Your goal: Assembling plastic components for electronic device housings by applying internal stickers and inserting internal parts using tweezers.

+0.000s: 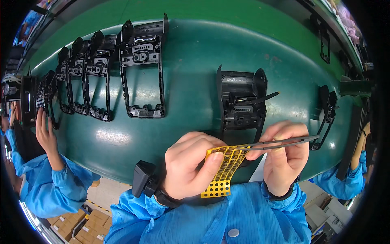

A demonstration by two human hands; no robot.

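My left hand (189, 164) pinches a yellow sheet (215, 189) covered with rows of small black pieces, some round and some rectangular. The sheet hangs down in front of my chest. Dark tweezers (294, 141) are gripped between the thumb and fingers of my right hand (286, 156). Their tips reach the upper right edge of the sheet; whether they hold a piece is too small to tell. Just beyond my hands a black plastic frame (243, 112) lies on the green table, with a thin dark strip (266, 98) sticking out across it. My hands partly cover its near end.
Several similar black frames (142, 61) stand in a row at the left of the green table (191, 101). Another frame (325, 114) lies at the right. A co-worker's hand (46, 136) touches parts at the far left; another co-worker's blue sleeve (343, 179) shows at the right.
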